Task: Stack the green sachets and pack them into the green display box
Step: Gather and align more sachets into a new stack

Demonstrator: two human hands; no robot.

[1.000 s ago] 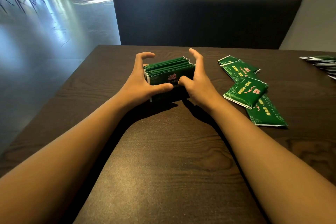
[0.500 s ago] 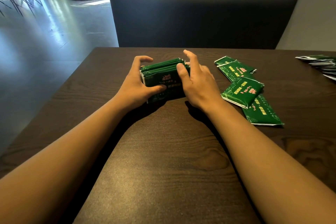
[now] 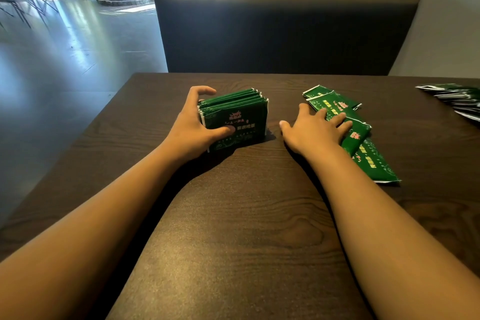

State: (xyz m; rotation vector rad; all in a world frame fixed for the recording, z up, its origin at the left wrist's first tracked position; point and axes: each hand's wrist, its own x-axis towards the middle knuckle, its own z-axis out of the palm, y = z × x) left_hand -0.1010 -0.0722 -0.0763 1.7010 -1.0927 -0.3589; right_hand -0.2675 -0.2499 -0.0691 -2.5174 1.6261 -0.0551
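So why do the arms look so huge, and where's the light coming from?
Head view: the wide-angle lens stretches the forearms near the bottom edge; daylight from the windows upper left glares off the floor, and the left hand gripping the stack of sachets casts a shadow toward the viewer on the table.

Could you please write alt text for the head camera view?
A person's left hand grips an upright stack of green sachets on a dark wooden table, while the right hand reaches flat onto loose sachets beside it.
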